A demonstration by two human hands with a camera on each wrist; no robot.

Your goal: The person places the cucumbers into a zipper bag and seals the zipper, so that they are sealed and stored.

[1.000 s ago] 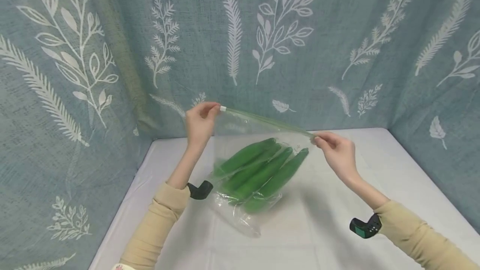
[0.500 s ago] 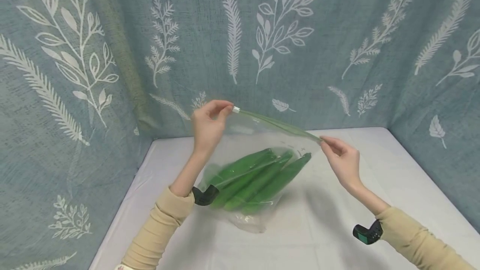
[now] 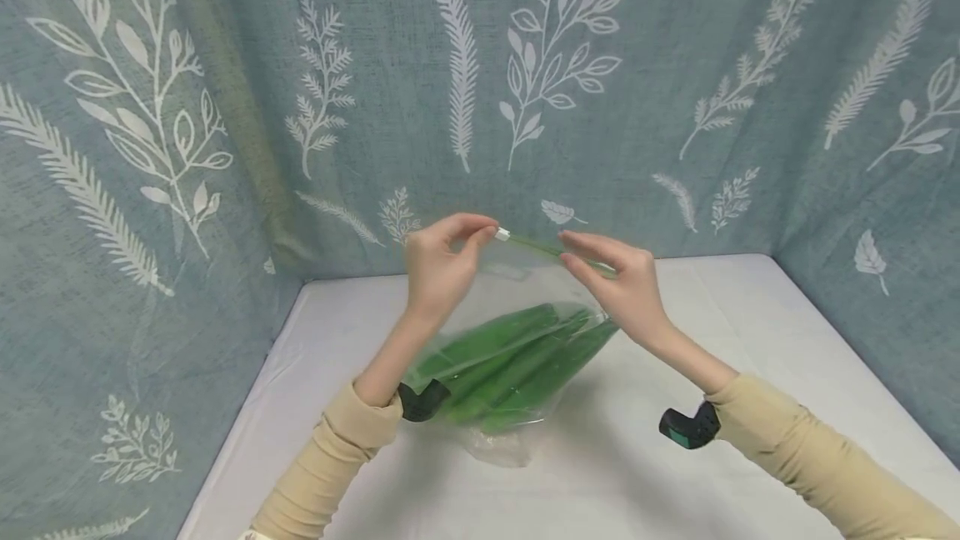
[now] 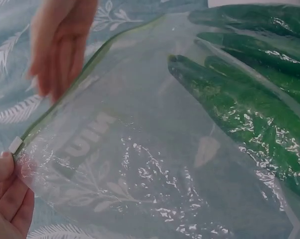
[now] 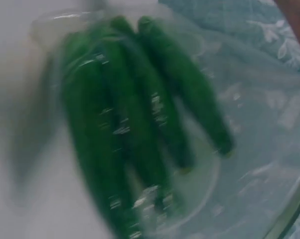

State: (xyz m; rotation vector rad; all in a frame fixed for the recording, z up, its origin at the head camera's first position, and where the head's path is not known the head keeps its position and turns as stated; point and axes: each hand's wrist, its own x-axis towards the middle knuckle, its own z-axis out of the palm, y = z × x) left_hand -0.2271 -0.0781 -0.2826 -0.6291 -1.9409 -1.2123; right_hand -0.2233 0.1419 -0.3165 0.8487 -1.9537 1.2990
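A clear plastic zip bag (image 4: 155,149) hangs from its green zip strip (image 3: 534,247), with several long green cucumbers (image 3: 495,348) lying side by side inside. My left hand (image 3: 444,269) pinches the strip's left end, thumb and fingertips right at the white slider (image 3: 502,234). Farther right along the strip is my right hand (image 3: 626,286), its fingers extended and parted from the thumb, the strip passing between them. In the left wrist view that right hand (image 4: 63,55) is blurred beside the strip. The right wrist view shows the cucumbers (image 5: 125,109) through the film.
A white cloth-covered table (image 3: 712,323) lies beneath the bag. Blue-green curtains (image 3: 420,107) with white leaf prints enclose the back and sides. Black cameras sit on both wrists, the left one (image 3: 423,400) overlapping the bag in the head view.
My left hand has moved right with the slider end of the bag. The right hand has released its pinch at the strip's far end and come left along it.
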